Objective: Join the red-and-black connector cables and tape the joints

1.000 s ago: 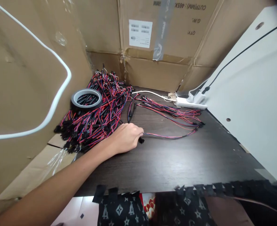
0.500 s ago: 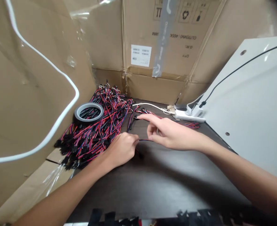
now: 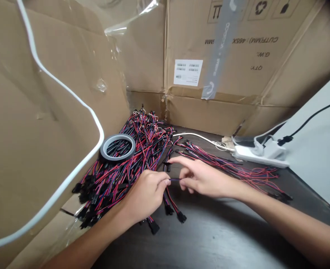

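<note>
My left hand (image 3: 149, 192) is closed, thumb and fingers pinching a thin dark wire (image 3: 175, 179). The same wire runs across to my right hand (image 3: 200, 177), whose thumb and curled fingers pinch it. The right index finger stretches out to the left, with a small black piece of tape (image 3: 167, 163) at its tip. Below the left hand, black connectors (image 3: 181, 217) on red and dark wires lie on the dark table. A large pile of red, blue and black wires (image 3: 142, 149) lies beside and behind the left hand.
A roll of black tape (image 3: 104, 147) rests on the pile. Another wire bundle (image 3: 223, 166) lies behind my right forearm, near a white power strip (image 3: 262, 157). Cardboard (image 3: 142, 56) stands at the back and left; a white cable (image 3: 90, 108) hangs at left.
The view has shifted closer, showing more of the right wire bundle and the connectors below the left hand. Both hands keep their pinch on the wire and have stayed close together.
</note>
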`<state>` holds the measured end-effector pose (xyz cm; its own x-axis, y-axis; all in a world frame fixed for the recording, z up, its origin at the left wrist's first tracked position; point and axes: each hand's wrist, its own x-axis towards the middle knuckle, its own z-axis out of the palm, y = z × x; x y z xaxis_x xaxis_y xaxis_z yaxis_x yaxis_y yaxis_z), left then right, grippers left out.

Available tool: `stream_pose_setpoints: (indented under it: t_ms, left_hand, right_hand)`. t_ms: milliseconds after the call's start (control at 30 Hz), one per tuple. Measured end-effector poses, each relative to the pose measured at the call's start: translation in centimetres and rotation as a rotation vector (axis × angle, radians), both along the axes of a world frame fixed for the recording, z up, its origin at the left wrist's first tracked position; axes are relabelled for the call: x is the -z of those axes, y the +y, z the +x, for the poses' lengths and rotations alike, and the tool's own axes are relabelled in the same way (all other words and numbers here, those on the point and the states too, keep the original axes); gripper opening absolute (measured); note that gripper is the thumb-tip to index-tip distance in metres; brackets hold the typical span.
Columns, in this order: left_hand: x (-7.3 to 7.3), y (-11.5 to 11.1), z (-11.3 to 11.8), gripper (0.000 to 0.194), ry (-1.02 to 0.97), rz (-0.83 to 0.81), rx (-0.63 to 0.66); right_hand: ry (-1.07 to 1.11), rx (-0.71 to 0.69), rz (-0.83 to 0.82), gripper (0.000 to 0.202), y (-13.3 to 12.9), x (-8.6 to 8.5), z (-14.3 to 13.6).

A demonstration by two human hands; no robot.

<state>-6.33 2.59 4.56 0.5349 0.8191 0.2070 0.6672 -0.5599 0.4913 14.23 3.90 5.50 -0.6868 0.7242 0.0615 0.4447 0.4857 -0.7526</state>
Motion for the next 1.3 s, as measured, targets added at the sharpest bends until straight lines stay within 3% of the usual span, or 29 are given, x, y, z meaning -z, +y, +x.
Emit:
stream_pose_setpoints:
  t_ms: [167,300,533,767,933,1167,1300]
  left_hand:
    - [-0.5,0.0,-0.2,0.023,-0.047,-0.108,0.025]
    - [-0.3,0.0,-0.3,0.016,-0.124,-0.173,0.050]
    - [0.5,0.2,-0.5,0.009,-0.207,-0.133,0.101]
    - [0.1,0.2,-0.9,0.012,-0.166,-0.002,0.096]
    - [0.2,0.1,-0.8,0.013,-0.153,0.050,0.136]
    - [0.4,-0.3,-0.2,0.015,-0.165,0.045,0.149]
    - [0.3,-0.3,-0.1,0.013,-0.182,-0.033,0.128]
  right_hand:
    - [0.059,-0.065,0.092,0.060,0.0,-0.2,0.7]
    - [0.091,-0.140,0.004,0.061,0.6,0.4,1.3]
    - [0.078,-0.148,-0.062,0.058,0.7,0.7,1.5]
    - [0.091,-0.132,-0.077,0.052,0.6,0.6,1.5]
    - [0.025,-0.123,-0.034,0.062,0.1,0.2,1.0]
    - [0.078,-0.007,0.106,0.063,-1.7,0.6,-1.3]
    - [0.119,0.052,0.072,0.062,-1.9,0.9,-1.6]
